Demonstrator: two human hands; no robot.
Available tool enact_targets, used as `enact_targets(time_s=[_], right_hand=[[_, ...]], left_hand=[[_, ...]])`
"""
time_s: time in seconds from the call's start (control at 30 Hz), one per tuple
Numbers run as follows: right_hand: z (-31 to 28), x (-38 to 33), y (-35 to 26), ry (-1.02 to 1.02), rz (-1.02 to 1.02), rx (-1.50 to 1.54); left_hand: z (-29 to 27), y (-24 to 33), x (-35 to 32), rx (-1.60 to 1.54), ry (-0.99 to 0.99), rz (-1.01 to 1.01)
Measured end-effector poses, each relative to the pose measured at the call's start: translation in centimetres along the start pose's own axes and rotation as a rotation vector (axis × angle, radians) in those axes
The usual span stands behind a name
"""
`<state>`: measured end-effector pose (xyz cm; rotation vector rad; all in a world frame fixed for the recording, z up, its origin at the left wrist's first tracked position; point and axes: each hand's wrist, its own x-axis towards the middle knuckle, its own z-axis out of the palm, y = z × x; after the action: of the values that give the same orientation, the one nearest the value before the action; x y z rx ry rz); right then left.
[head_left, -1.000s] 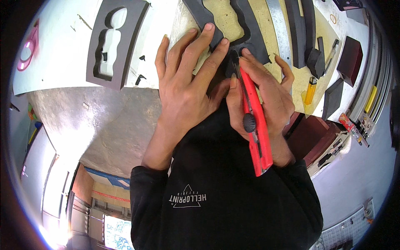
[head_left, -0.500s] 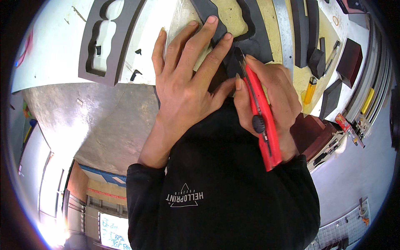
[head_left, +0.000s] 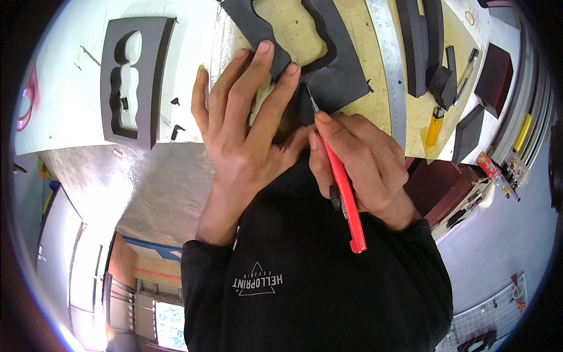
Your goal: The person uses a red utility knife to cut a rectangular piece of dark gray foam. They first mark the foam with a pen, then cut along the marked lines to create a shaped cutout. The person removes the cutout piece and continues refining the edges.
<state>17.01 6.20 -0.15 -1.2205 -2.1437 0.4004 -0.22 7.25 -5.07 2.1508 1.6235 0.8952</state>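
Observation:
A red utility knife point(head_left: 346, 206) is gripped in my right hand point(head_left: 369, 161), its handle slanting back toward my body. Its blade tip meets a dark grey foam piece point(head_left: 345, 79) just below the wavy cut-out in it. My left hand point(head_left: 243, 126) lies with its fingers spread, the index and middle fingertips on the foam's left part beside the cut-out. Left thumb and right fingertips are close together near the foam's near edge. The yellowish cutting mat point(head_left: 287, 26) shows through the cut-out.
Another grey foam piece with a shaped cut-out point(head_left: 155, 88) lies at the left, with small black scraps point(head_left: 177, 131) near it. To the right are a steel ruler point(head_left: 388, 64), dark foam strips point(head_left: 413, 50), a yellow lighter point(head_left: 434, 128), another cutter point(head_left: 467, 73) and a dark red block point(head_left: 493, 79).
The knife has turned from flat side up to edge-on, and its tip sits on the foam. Both hands and the foam appear further left and lower in the picture; the left hand stays spread.

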Motion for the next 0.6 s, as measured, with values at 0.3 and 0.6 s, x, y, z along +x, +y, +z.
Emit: enact_targets(time_s=[0.3,0.6], right_hand=[[-0.7,0.2,0.5,-0.062,-0.001,0.064],[-1.5,0.5,1.2,-0.138,-0.033,0.146]], left_hand=[[-0.3,0.1,0.1,0.042,-0.035,0.007],[-0.7,0.1,0.2,0.048,-0.083,0.006]])
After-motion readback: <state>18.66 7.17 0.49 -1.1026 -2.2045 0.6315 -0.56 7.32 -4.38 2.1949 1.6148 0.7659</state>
